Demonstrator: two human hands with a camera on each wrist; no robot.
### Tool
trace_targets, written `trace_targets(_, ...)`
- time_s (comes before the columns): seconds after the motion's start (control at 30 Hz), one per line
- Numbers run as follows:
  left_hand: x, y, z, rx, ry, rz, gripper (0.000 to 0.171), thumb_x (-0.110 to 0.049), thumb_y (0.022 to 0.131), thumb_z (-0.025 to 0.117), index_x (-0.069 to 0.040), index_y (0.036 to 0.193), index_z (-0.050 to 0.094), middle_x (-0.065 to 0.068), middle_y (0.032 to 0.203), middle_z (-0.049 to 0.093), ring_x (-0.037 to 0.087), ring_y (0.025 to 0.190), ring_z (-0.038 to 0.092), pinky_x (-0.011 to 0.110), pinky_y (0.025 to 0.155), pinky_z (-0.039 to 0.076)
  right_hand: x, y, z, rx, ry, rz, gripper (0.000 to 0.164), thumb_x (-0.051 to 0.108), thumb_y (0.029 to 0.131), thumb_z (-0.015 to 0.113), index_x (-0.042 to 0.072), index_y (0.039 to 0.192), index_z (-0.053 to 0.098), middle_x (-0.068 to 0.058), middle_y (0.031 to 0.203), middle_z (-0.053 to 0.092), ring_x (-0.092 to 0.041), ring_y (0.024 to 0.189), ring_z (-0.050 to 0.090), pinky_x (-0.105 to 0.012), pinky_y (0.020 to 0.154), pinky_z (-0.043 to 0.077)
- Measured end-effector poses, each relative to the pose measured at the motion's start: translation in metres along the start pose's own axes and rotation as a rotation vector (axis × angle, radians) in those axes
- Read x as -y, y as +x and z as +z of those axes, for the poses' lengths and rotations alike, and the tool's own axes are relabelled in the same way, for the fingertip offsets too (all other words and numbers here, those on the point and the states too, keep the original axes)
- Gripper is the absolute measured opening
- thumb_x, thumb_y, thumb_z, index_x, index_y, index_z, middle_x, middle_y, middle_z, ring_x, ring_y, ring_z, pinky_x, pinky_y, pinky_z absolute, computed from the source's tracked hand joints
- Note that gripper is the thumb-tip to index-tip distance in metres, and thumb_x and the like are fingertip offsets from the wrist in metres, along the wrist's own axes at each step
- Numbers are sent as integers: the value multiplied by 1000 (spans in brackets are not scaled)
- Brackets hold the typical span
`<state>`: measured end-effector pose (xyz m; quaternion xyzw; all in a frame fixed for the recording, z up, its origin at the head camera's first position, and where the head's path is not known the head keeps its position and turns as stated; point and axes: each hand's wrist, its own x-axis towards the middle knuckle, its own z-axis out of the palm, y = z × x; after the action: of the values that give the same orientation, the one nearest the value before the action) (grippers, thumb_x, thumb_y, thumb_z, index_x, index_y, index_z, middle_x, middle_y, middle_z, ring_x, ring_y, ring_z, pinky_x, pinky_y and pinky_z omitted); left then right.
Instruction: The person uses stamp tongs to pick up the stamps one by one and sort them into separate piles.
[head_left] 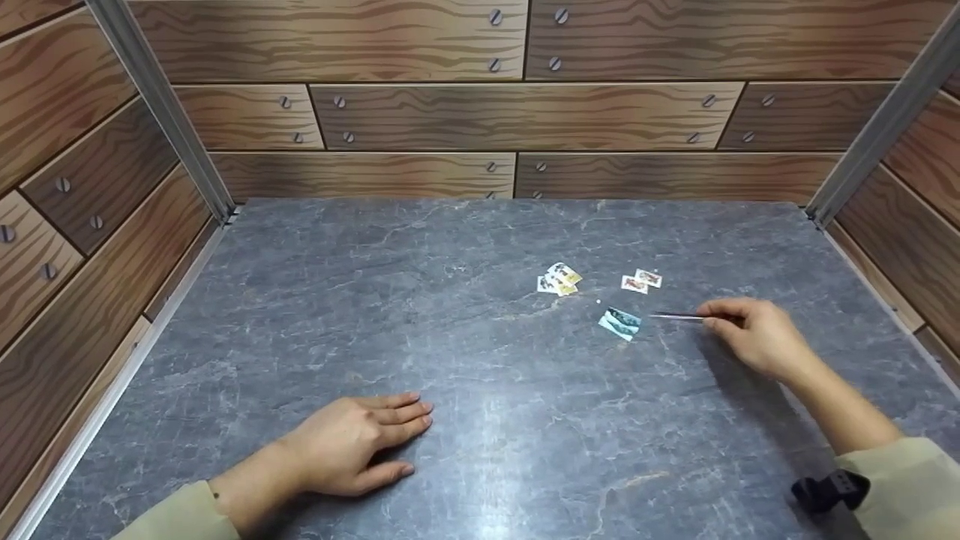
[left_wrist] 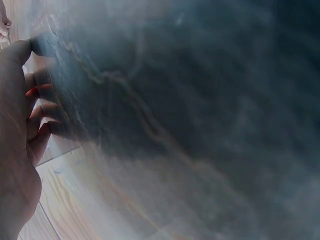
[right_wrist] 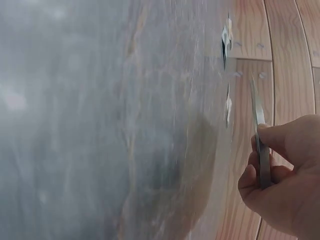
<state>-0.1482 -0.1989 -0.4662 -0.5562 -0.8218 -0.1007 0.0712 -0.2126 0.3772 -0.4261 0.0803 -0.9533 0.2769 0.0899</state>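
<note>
My right hand (head_left: 761, 337) pinches slim metal tweezers (head_left: 679, 316) above the table's right side, their tips pointing left. In the right wrist view thumb and fingers close around the tweezers (right_wrist: 259, 114), and nothing shows between the tips. Just left of the tips lie small teal picture pieces (head_left: 620, 323), overlapping. Beyond them are a pair of red-and-white pieces (head_left: 634, 284) and a cluster of yellow-and-white ones (head_left: 559, 279). My left hand (head_left: 349, 446) rests palm down at the front left, fingers extended, holding nothing.
The grey marbled tabletop (head_left: 337, 315) has wood-patterned walls (head_left: 420, 116) at the back and sides, with metal posts (head_left: 161, 97) in the corners. A tiny white speck (head_left: 598, 301) lies near the teal pieces. A black wrist device (head_left: 831, 491) sits by the right sleeve.
</note>
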Motion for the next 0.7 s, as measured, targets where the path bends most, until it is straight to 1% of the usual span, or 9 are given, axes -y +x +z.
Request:
trace_targets(0.07, 0, 0, 0, 4, -3, -1, 56, -43, 108, 59, -5, 149, 62, 11, 152, 60, 28, 140, 57, 41, 111, 51, 7, -1, 3, -1, 22, -24, 17, 8, 98, 75, 3, 114, 81, -20, 114, 77, -25, 97, 65, -25, 80, 47)
trace_targets(0.17, 0, 0, 0, 6, 1, 0, 56, -43, 108, 59, -5, 149, 62, 11, 152, 60, 28, 141, 57, 41, 111, 51, 19, -4, 9, 8, 59, -53, 17, 6, 97, 76, 4, 113, 81, -19, 115, 77, -25, 99, 66, -20, 81, 47)
trace_targets(0.4, 1, 0, 0, -3, 9, 4, 55, -43, 108, 60, -5, 148, 63, 11, 151, 60, 28, 141, 57, 41, 111, 51, 44, -9, 29, 72, 128, -92, 18, 7, 95, 78, 9, 113, 82, -9, 112, 78, -23, 101, 68, -24, 87, 51)
trace_targets(0.53, 0, 0, 1, -1, 21, 5, 55, -43, 108, 59, -5, 148, 63, 11, 151, 60, 27, 141, 57, 41, 111, 51, 49, -12, 39, 110, 148, -112, 18, 5, 94, 78, 10, 111, 83, -6, 111, 78, -21, 103, 69, -26, 89, 52)
trace_targets(0.7, 0, 0, 0, 4, 27, -1, 56, -44, 108, 58, -5, 148, 63, 10, 152, 60, 27, 141, 57, 40, 110, 52, 47, -15, 44, 144, 149, -113, 18, 5, 94, 78, 11, 110, 83, -3, 109, 78, -19, 102, 68, -27, 90, 52)
